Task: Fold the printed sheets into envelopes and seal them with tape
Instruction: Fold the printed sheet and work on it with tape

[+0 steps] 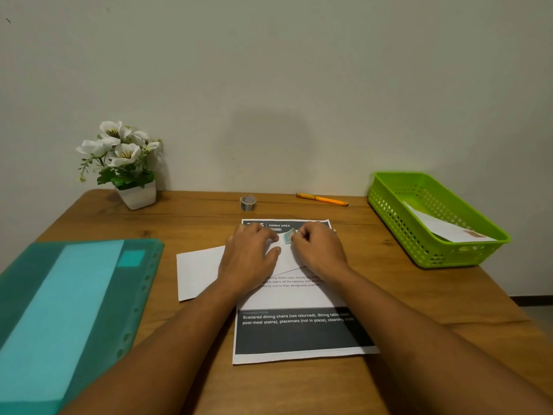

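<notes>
In the head view, I am looking down at a printed sheet that is lying on the wooden table straight in front of me. Its dark header is reading "DINING AREA". The dark band near its bottom is reading "Scattered dining chairs (not returned), dining table", then "post-meal stains), placemats (not in place), cleaning"; the line ends are too blurred to read. The small grey lines in the middle are partly hidden by my wrists.

A folded white envelope is lying across the sheet, sticking out toward 9 o'clock. My left hand is pressing down on it with fingers nearly straight and the thumb spread. My right hand is curling its fingers and pinching a small piece of tape, which is sitting between my two hands over the fold.

The tape roll is standing at 12 o'clock, an orange pen is lying at 1 o'clock, and a green basket at 2 o'clock is holding a finished envelope. A teal folder is lying at 8 o'clock, and a flower pot is standing at 10 o'clock.
</notes>
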The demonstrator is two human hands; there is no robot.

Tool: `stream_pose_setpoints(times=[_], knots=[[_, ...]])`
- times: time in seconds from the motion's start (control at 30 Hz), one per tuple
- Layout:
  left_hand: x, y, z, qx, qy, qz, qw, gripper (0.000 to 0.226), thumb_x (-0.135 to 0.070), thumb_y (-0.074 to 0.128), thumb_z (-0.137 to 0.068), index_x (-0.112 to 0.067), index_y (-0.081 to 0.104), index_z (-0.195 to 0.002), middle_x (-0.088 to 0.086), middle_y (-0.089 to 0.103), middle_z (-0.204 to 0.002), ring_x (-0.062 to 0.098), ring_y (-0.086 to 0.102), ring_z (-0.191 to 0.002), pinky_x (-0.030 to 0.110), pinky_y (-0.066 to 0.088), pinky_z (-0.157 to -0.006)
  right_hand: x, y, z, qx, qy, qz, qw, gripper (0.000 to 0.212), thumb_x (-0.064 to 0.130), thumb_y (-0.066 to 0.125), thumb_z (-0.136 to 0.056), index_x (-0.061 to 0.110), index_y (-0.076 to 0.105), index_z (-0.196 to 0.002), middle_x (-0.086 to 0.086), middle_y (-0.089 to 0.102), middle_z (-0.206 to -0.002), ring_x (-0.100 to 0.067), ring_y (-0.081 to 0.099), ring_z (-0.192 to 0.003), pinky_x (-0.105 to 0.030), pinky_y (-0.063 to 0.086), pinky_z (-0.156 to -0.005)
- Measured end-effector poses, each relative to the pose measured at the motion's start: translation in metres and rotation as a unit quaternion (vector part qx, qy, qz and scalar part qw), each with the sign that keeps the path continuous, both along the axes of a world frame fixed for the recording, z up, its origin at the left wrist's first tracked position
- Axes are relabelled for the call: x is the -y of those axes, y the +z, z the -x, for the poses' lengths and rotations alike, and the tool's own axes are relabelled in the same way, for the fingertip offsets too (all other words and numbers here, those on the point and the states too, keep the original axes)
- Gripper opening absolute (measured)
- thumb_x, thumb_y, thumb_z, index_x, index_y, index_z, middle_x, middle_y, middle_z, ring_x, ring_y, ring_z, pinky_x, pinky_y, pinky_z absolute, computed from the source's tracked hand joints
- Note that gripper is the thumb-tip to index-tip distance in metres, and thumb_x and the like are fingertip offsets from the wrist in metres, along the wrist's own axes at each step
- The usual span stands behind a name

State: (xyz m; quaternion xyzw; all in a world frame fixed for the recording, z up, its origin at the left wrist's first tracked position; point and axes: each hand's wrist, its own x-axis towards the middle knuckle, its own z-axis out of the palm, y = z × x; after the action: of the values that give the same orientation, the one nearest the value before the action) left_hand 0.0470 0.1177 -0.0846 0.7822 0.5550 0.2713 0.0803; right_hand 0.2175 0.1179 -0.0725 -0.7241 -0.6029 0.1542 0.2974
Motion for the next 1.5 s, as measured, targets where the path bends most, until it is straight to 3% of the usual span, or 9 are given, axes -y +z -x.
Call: stream_pose_setpoints(times=[0.17, 0.43, 0.67, 0.9, 1.07, 1.37, 1.5], knots=[[0.0, 0.0, -0.001, -0.009, -0.002, 0.0, 1.0, 0.033, -0.041, 0.06, -0.096, -0.031, 0.064, -0.127, -0.007, 0.06, -0.127, 0.019, 0.046, -0.121, 0.04, 0.039, -0.1, -0.001, 0.003, 0.003, 0.053, 0.024, -0.002, 0.998, 0.031, 0.033, 0.055, -0.099, 0.023, 0.056, -0.07, 0.0, 0.062, -0.092, -0.02, 0.059, -0.086, -0.037, 0.047, -0.075], [0.001, 0.0, -0.001, -0.022, -0.012, -0.008, 1.0, 0.03, -0.037, 0.054, -0.1, -0.038, 0.064, -0.129, -0.007, 0.058, -0.122, 0.018, 0.045, -0.116, 0.04, 0.04, -0.097, -0.003, 0.007, 0.004, 0.074, 0.034, 0.019, 0.996, 0.029, 0.032, 0.052, -0.1, 0.019, 0.06, -0.076, -0.002, 0.061, -0.097, -0.023, 0.06, -0.09, -0.042, 0.052, -0.083], [0.002, -0.001, -0.002, -0.032, -0.014, -0.011, 0.999, 0.032, -0.035, 0.05, -0.102, -0.039, 0.065, -0.13, -0.006, 0.058, -0.12, 0.018, 0.045, -0.114, 0.041, 0.04, -0.095, -0.004, 0.008, 0.007, 0.093, 0.028, 0.028, 0.995, 0.029, 0.034, 0.051, -0.101, 0.021, 0.058, -0.075, -0.002, 0.059, -0.096, -0.023, 0.06, -0.089, -0.038, 0.049, -0.073], [0.003, 0.002, -0.002, -0.038, -0.014, -0.015, 0.999, 0.033, -0.034, 0.049, -0.101, -0.039, 0.066, -0.129, -0.006, 0.058, -0.118, 0.019, 0.045, -0.111, 0.042, 0.041, -0.092, -0.005, 0.012, 0.007, 0.107, 0.031, 0.046, 0.993, 0.032, 0.033, 0.049, -0.1, 0.019, 0.056, -0.072, -0.006, 0.062, -0.097, -0.029, 0.061, -0.09, -0.038, 0.049, -0.075], [0.003, 0.002, -0.003, -0.044, -0.008, -0.014, 0.999, 0.033, -0.035, 0.047, -0.102, -0.04, 0.066, -0.128, -0.006, 0.058, -0.118, 0.019, 0.045, -0.11, 0.042, 0.041, -0.09, -0.003, 0.014, 0.009, 0.122, 0.03, 0.043, 0.991, 0.028, 0.033, 0.048, -0.101, 0.017, 0.059, -0.08, -0.008, 0.062, -0.1, -0.028, 0.061, -0.093, -0.035, 0.042, -0.072], [0.002, 0.003, -0.003, -0.051, -0.004, -0.001, 0.999, 0.035, -0.036, 0.045, -0.103, -0.038, 0.064, -0.133, -0.006, 0.056, -0.125, 0.017, 0.043, -0.114, 0.04, 0.04, -0.094, -0.015, 0.023, -0.007, 0.093, -0.032, 0.116, 0.988, 0.027, 0.05, 0.067, -0.089, 0.024, 0.059, -0.085, -0.001, 0.07, -0.092, -0.027, 0.066, -0.087, -0.03, 0.04, -0.06], [0.001, 0.002, -0.004, -0.051, -0.002, -0.001, 0.999, 0.034, -0.036, 0.047, -0.103, -0.037, 0.065, -0.131, -0.006, 0.056, -0.125, 0.016, 0.043, -0.113, 0.039, 0.04, -0.094, -0.004, 0.009, -0.006, 0.115, -0.03, 0.025, 0.993, 0.022, 0.045, 0.063, -0.097, 0.025, 0.059, -0.089, 0.004, 0.065, -0.095, -0.023, 0.062, -0.087, -0.034, 0.045, -0.066]])
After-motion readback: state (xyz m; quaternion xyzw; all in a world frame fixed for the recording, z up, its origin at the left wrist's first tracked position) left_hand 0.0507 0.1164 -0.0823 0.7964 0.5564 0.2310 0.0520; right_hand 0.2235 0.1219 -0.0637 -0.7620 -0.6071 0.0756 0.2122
